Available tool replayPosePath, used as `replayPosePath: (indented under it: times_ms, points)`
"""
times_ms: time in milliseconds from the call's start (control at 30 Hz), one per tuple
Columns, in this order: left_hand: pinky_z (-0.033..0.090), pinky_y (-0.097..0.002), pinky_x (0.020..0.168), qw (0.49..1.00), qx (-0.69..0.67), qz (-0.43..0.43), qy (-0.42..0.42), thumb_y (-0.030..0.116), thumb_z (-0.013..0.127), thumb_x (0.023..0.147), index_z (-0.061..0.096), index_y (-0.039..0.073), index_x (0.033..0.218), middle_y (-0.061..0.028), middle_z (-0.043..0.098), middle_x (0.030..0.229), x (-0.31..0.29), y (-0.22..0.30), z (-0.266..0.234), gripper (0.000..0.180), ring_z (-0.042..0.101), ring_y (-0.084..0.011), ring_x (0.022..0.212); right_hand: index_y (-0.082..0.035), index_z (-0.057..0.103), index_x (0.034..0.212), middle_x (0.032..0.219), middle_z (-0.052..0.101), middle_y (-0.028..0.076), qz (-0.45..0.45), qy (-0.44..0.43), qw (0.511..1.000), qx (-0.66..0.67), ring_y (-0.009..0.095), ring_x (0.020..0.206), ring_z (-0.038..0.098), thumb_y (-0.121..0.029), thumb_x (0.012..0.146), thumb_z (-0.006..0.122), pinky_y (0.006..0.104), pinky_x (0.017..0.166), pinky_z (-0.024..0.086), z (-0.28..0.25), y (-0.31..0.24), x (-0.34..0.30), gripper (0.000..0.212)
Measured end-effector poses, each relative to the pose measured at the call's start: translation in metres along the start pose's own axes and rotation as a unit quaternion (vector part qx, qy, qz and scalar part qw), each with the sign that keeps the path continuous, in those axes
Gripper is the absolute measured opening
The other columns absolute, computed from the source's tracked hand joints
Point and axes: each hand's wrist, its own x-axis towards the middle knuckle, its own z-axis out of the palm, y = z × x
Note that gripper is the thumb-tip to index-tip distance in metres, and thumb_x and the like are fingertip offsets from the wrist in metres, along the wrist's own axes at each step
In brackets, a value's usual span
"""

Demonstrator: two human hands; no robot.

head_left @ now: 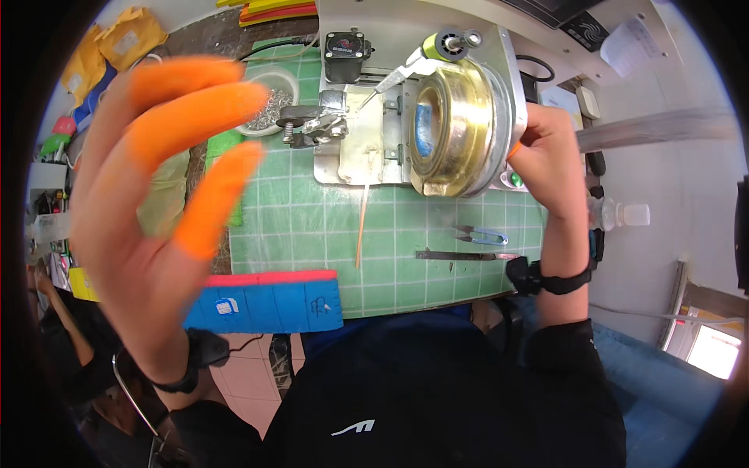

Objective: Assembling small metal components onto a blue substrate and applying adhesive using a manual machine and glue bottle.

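Note:
My left hand (148,179) is raised at the left, orange covers on its thumb and fingers. Thumb and fingers are apart, with nothing visible between them. Behind its fingertips stands a round white bowl (281,105) of small metal pieces. My right hand (550,156) is at the right side of a bench machine (507,86), its fingers mostly hidden behind the side plate. The machine carries a gold-coloured reel (456,129), a small metal clamp (318,125) and a black motor (346,56). A slim pointed nozzle (390,78) angles down toward the cream-coloured pad (361,148).
On the green gridded mat (304,226) lie a thin wooden stick (362,226), blue-handled snips (482,235) and a flat metal strip (460,256). A blue foam block (265,306) with a red edge lies at the front left. Another person's arm (62,312) shows at far left.

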Motion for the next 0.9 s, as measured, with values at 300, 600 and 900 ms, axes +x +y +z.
replayPosePath:
  times_ms: [300, 600, 900]
  points:
    - [0.048, -0.0392, 0.095, 0.994, -0.032, 0.108, 0.004, 0.0, 0.078, 0.069, 0.073, 0.002, 0.099, -0.0141, 0.065, 0.12, 0.05, -0.001, 0.065, 0.031, 0.061, -0.0331, 0.112, 0.001, 0.073, 0.087, 0.081, 0.073, 0.003, -0.016, 0.024, 0.983, 0.184, 0.006, 0.073, 0.059, 0.006, 0.077, 0.07, 0.0264, 0.068, 0.049, 0.039, 0.011, 0.007, 0.011]
    - [0.048, -0.0408, 0.095, 0.988, 0.026, 0.147, 0.027, -0.001, 0.079, 0.068, 0.073, 0.001, 0.098, -0.0165, 0.066, 0.119, 0.05, 0.006, 0.076, 0.031, 0.061, -0.0339, 0.112, 0.001, 0.073, 0.088, 0.08, 0.072, 0.003, -0.01, 0.034, 0.971, 0.238, 0.005, 0.074, 0.059, 0.008, 0.077, 0.07, 0.0249, 0.068, 0.049, 0.043, 0.011, 0.008, 0.014]
    - [0.056, -0.031, 0.074, 0.995, 0.031, 0.082, 0.042, -0.009, 0.077, 0.07, 0.071, -0.003, 0.098, -0.0193, 0.069, 0.107, -0.009, -0.02, 0.041, 0.028, 0.069, -0.0292, 0.091, 0.001, 0.073, 0.09, 0.066, 0.06, 0.004, -0.092, 0.099, 0.991, 0.001, 0.009, 0.056, 0.052, 0.001, 0.079, 0.078, 0.0229, 0.05, 0.038, -0.002, 0.01, -0.021, 0.012]
